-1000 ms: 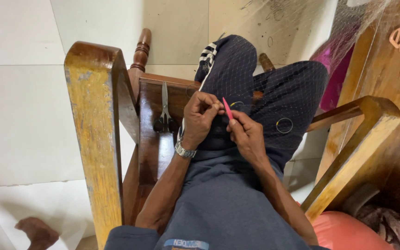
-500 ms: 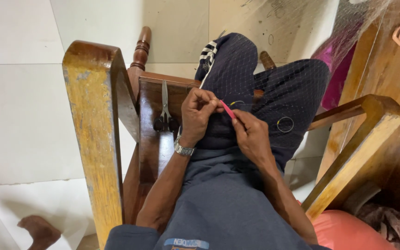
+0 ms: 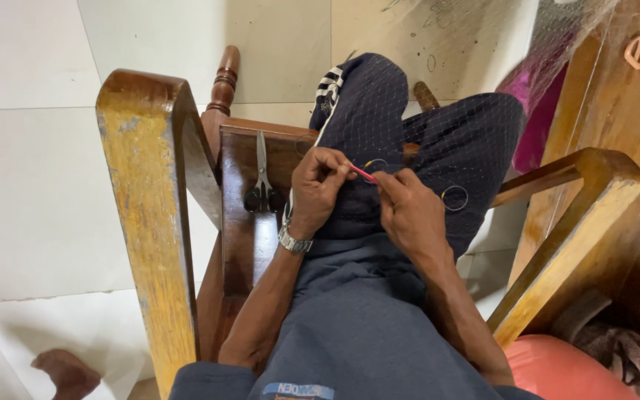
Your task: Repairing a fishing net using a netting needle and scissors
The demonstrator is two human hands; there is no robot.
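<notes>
I sit in a wooden armchair point(image 3: 150, 192) with a fine, pale fishing net point(image 3: 483, 126) spread over my dark trousers. My left hand point(image 3: 318, 185) pinches the net and the tip of a thin pink needle-like tool point(image 3: 363, 174). My right hand point(image 3: 409, 211) grips the other end of the pink tool, fingers closed. A small metal ring point(image 3: 374, 164) lies in the net just above the hands. Another ring point(image 3: 454, 198) sits to the right on my thigh. A watch is on my left wrist.
Black-handled scissors point(image 3: 262, 178) lie on the chair seat left of my leg. The right armrest point(image 3: 572, 222) slants beside my right arm. A pink cloth point(image 3: 535, 111) and a wooden panel stand at right, a red cushion point(image 3: 572, 370) at bottom right. White tiled floor lies at left.
The pink tool has tilted flatter and its tip has moved toward my left fingers. Both hands stay close together on the net.
</notes>
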